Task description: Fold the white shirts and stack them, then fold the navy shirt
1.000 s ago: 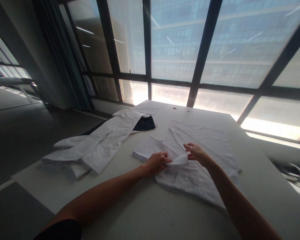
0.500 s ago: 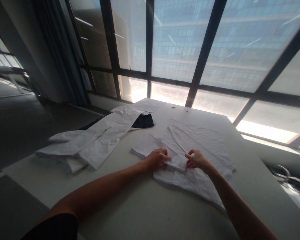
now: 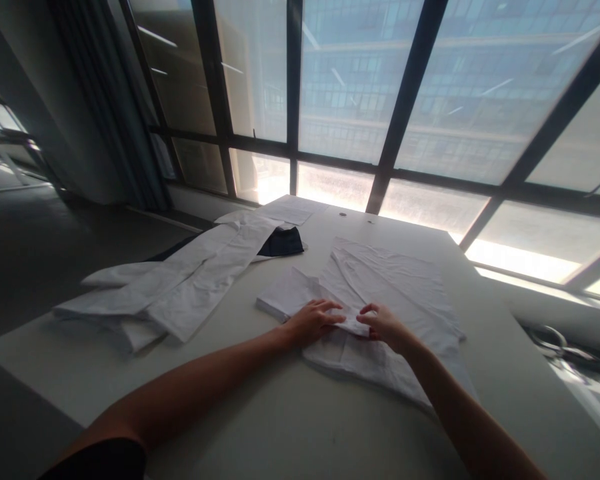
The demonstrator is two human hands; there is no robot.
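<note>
A white garment [image 3: 405,280], its exact kind unclear, lies wrinkled on the table with a part folded over toward its left side. On this folded part rests my left hand [image 3: 314,323], its fingers stretched out and pressing the cloth. Just to the right, my right hand [image 3: 384,325] pinches the end of the same folded part between thumb and fingers. The two hands are close together but apart. A folded section [image 3: 285,293] of the white cloth sticks out to the left beyond my left hand.
White trousers [image 3: 200,267] lie over a dark blue garment [image 3: 286,241] on the left of the white table [image 3: 260,413]. Near the far edge are a white sheet [image 3: 290,212] and a small dark disc [image 3: 343,215]. Large windows [image 3: 350,87] stand behind.
My left hand's fingers have straightened from a grip to lying flat on the fold. My right hand has shifted slightly left and taken hold of the fold's end. The view has turned slightly.
</note>
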